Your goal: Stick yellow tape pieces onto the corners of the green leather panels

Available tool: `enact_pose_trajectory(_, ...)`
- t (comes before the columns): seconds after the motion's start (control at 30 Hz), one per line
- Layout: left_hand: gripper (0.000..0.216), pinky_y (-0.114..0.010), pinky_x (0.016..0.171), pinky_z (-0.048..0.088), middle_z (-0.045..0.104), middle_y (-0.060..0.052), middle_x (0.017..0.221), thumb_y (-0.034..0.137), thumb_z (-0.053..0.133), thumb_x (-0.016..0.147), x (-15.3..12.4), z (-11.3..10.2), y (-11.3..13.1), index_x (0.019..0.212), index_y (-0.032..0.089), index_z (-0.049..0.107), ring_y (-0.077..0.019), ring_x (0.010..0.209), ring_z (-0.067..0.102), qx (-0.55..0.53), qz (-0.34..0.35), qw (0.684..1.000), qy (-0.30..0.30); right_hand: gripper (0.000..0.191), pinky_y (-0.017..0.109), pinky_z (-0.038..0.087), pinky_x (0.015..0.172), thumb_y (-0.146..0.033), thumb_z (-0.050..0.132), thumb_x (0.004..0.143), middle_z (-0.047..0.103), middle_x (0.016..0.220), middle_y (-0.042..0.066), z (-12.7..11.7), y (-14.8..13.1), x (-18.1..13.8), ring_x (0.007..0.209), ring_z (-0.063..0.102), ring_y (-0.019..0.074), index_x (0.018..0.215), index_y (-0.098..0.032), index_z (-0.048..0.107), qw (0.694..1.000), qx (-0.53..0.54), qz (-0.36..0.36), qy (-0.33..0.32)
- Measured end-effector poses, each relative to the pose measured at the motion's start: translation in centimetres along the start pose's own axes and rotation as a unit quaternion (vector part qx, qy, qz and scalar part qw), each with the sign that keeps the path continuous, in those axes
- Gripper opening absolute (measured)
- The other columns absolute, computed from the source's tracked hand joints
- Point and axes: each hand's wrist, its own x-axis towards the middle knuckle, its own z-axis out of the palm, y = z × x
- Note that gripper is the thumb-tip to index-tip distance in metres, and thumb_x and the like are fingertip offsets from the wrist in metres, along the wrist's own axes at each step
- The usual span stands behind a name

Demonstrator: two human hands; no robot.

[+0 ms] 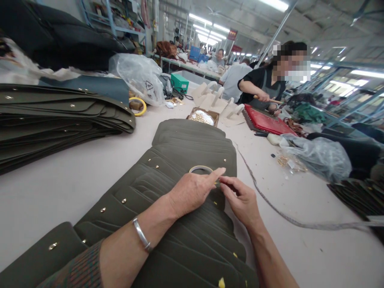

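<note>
My left hand point(192, 192), with a silver bracelet on its wrist, is closed around the near side of a roll of tape point(200, 167). Thumb and forefinger of my right hand point(242, 200) pinch at a small yellow bit of tape beside the left fingertips; most of that bit is hidden. Both hands are above a fanned-out stack of dark olive leather-like pieces point(180, 150). Small gold metal fittings point(124, 201) show on several of these pieces. Yellow scraps point(221, 283) stick along the stack's right edge.
More olive pieces point(69, 116) are piled at left, near a yellow tape roll point(138, 107). A box of gold hardware point(207, 116) stands beyond the stack. A cord point(270, 206) crosses the table at right. Opposite, a co-worker point(270, 82) handles a stick-like tool over a red block point(267, 120).
</note>
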Motion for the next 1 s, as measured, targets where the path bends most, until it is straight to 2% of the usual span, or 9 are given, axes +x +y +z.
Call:
enact_pose_trajectory(0.17, 0.043, -0.031, 0.08, 0.055, 0.07, -0.007, 0.102, 0.023, 0.044, 0.096, 0.0, 0.2, 0.3, 0.137, 0.017, 0.031, -0.0194, 0.094, 0.068, 0.006, -0.004, 1.0, -0.007, 0.014, 0.026, 0.05, 0.069, -0.015, 0.054, 0.087, 0.07, 0.087, 0.004, 0.5, -0.6, 0.1, 0.076, 0.064, 0.0141, 0.093, -0.02, 0.066, 0.993, -0.055, -0.1, -0.01)
enact_pose_trajectory(0.33, 0.025, -0.028, 0.069, 0.054, 0.07, -0.003, 0.095, 0.022, 0.047, 0.095, 0.0, -0.2, 0.5, 0.119, 0.02, 0.046, -0.0193, 0.085, 0.068, 0.006, -0.019, 1.0, -0.018, 0.014, 0.024, 0.048, 0.062, -0.016, 0.051, 0.084, 0.068, 0.073, 0.002, 1.0, -0.5, -0.1, 0.064, 0.062, 0.0129, 0.081, -0.021, 0.065, 0.985, -0.127, -0.113, 0.016)
enact_pose_trajectory(0.47, 0.008, -0.025, 0.063, 0.05, 0.068, -0.001, 0.083, 0.021, 0.045, 0.094, 0.1, -0.5, 0.4, 0.096, 0.02, 0.054, -0.0174, 0.075, 0.067, 0.027, -0.04, 0.999, -0.02, 0.013, 0.025, 0.05, 0.062, -0.021, 0.054, 0.08, 0.07, 0.07, 0.002, 1.3, -1.3, -0.2, 0.06, 0.063, 0.0138, 0.075, -0.022, 0.067, 0.99, -0.132, -0.044, 0.038)
enact_pose_trajectory(0.57, 0.011, -0.024, 0.062, 0.047, 0.066, -0.001, 0.079, 0.02, 0.044, 0.094, 0.1, -0.5, 0.5, 0.088, 0.019, 0.053, -0.0163, 0.074, 0.065, 0.042, -0.028, 0.999, 0.006, 0.012, 0.026, 0.05, 0.055, -0.027, 0.059, 0.077, 0.067, 0.06, 0.001, 1.7, -1.9, 0.1, 0.052, 0.06, 0.0138, 0.072, -0.02, 0.067, 0.995, -0.006, 0.081, 0.055)
enact_pose_trajectory(0.67, 0.014, -0.025, 0.063, 0.047, 0.065, -0.001, 0.081, 0.02, 0.041, 0.094, 0.0, -0.5, 1.0, 0.088, 0.018, 0.053, -0.0156, 0.074, 0.064, 0.037, -0.006, 0.999, 0.036, 0.016, 0.026, 0.05, 0.046, -0.033, 0.067, 0.072, 0.062, 0.052, -0.001, 1.9, -1.4, 0.8, 0.045, 0.057, 0.0133, 0.069, -0.018, 0.065, 0.957, 0.182, 0.211, 0.075)
enact_pose_trajectory(0.73, 0.015, -0.025, 0.065, 0.047, 0.065, -0.001, 0.083, 0.021, 0.04, 0.095, -0.1, -0.5, 1.3, 0.09, 0.019, 0.053, -0.0155, 0.076, 0.063, 0.034, -0.004, 0.999, 0.036, 0.021, 0.025, 0.051, 0.044, -0.036, 0.072, 0.066, 0.062, 0.053, -0.001, 1.8, -0.3, 1.2, 0.045, 0.057, 0.0128, 0.069, -0.017, 0.065, 0.928, 0.246, 0.263, 0.097)
enact_pose_trajectory(0.8, 0.014, -0.026, 0.065, 0.048, 0.065, -0.001, 0.083, 0.02, 0.04, 0.095, -0.1, -0.3, 1.4, 0.092, 0.019, 0.054, -0.0166, 0.077, 0.063, 0.051, -0.026, 0.998, 0.01, 0.026, 0.025, 0.053, 0.046, -0.038, 0.076, 0.063, 0.063, 0.057, 0.0, 1.4, 0.9, 1.4, 0.048, 0.058, 0.0127, 0.072, -0.015, 0.067, 0.921, 0.238, 0.29, 0.104)
enact_pose_trajectory(0.9, 0.013, -0.029, 0.064, 0.05, 0.064, -0.002, 0.084, 0.014, 0.042, 0.092, 0.1, -0.1, 1.4, 0.09, 0.019, 0.055, -0.0198, 0.079, 0.062, 0.097, -0.067, 0.992, -0.054, 0.032, 0.026, 0.056, 0.051, -0.042, 0.075, 0.067, 0.067, 0.063, 0.002, 0.8, 2.1, 1.4, 0.053, 0.061, 0.0132, 0.08, -0.014, 0.071, 0.943, 0.159, 0.285, 0.065)
enact_pose_trajectory(1.0, 0.014, -0.033, 0.066, 0.051, 0.063, -0.004, 0.087, 0.012, 0.043, 0.091, 0.3, 0.1, 1.4, 0.088, 0.018, 0.055, -0.0222, 0.084, 0.06, 0.121, -0.065, 0.987, -0.088, 0.035, 0.027, 0.055, 0.053, -0.047, 0.068, 0.073, 0.068, 0.063, 0.003, 0.7, 2.3, 1.2, 0.054, 0.062, 0.0144, 0.083, -0.014, 0.072, 0.963, 0.075, 0.259, 0.029)
